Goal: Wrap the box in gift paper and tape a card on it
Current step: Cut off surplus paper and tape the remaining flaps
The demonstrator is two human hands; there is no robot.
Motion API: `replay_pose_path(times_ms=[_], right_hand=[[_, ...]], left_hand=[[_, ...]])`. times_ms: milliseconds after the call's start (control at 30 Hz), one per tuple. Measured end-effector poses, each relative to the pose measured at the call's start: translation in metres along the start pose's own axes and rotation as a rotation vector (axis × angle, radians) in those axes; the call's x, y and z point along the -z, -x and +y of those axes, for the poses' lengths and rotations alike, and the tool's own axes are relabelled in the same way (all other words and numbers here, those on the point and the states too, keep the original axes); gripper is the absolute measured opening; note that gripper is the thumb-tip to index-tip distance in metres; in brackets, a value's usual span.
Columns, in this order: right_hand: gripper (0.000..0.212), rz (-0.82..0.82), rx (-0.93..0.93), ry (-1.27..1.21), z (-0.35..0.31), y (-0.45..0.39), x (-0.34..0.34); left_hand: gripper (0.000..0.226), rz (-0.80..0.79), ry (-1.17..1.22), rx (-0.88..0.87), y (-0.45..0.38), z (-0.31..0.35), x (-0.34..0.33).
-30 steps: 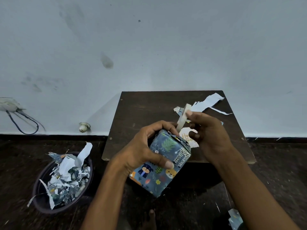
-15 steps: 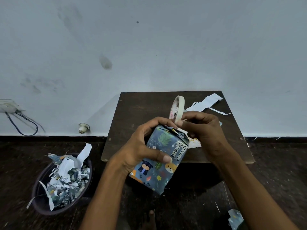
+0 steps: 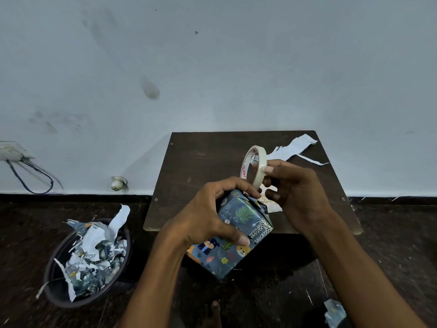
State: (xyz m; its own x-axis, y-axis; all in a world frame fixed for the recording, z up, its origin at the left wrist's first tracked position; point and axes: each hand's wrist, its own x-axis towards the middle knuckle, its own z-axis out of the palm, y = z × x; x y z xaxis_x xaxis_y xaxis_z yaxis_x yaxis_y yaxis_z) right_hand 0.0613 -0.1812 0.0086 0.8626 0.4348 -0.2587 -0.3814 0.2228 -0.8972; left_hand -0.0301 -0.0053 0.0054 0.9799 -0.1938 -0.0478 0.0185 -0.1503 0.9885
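Note:
A box point(image 3: 233, 235) wrapped in blue cartoon-animal gift paper is tilted in the air in front of the table's near edge. My left hand point(image 3: 208, 218) grips it from the left, fingers over its top folded end and thumb on its side. My right hand point(image 3: 295, 188) holds a cream tape roll point(image 3: 254, 165) upright just above the box's top end. A white card point(image 3: 272, 203) lies on the dark wooden table point(image 3: 201, 166), mostly hidden behind the box and my right hand.
White paper offcuts point(image 3: 295, 147) lie at the table's far right. A dark bin point(image 3: 87, 263) full of paper scraps stands on the floor at left. A gift paper scrap point(image 3: 333, 312) lies on the floor at lower right. A wall is close behind the table.
My right hand has lifted the tape roll up and turned it so its ring shows. The box in my left hand has stayed almost still.

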Motion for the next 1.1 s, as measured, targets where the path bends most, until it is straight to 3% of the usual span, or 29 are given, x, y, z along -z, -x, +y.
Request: replay_pose_path(times_ms=[200,333,467,567,667,767,933,1100], right_hand=[[0.038,0.079,-0.066,-0.128,-0.004,0.000,-0.001],[0.023,0.072,-0.118,-0.130,-0.007,-0.001,0.002],[0.021,0.082,-0.107,-0.128,-0.007,-0.002,0.004],[0.010,0.098,-0.052,-0.150,-0.008,-0.005,0.007],[0.018,0.153,0.002,-0.102,-0.008,-0.007,0.011],[0.027,0.191,0.026,-0.034,-0.007,-0.006,0.011],[0.023,0.224,-0.026,0.012,0.004,-0.008,0.012],[0.021,0.228,-0.016,0.078,0.009,-0.011,0.016]], left_hand=[[0.068,-0.056,-0.091,0.006,-0.003,-0.003,-0.005],[0.068,-0.061,-0.176,0.009,-0.005,-0.008,-0.006],[0.067,-0.032,-0.189,-0.005,-0.006,-0.011,-0.002],[0.065,0.048,-0.171,-0.042,-0.006,-0.012,0.006],[0.065,0.213,-0.098,-0.046,-0.010,-0.017,0.016],[0.056,0.309,-0.035,0.058,-0.020,-0.016,0.028],[0.043,0.124,-0.140,0.337,-0.045,-0.006,0.052],[0.046,-0.107,-0.563,0.405,-0.087,-0.006,0.060]])
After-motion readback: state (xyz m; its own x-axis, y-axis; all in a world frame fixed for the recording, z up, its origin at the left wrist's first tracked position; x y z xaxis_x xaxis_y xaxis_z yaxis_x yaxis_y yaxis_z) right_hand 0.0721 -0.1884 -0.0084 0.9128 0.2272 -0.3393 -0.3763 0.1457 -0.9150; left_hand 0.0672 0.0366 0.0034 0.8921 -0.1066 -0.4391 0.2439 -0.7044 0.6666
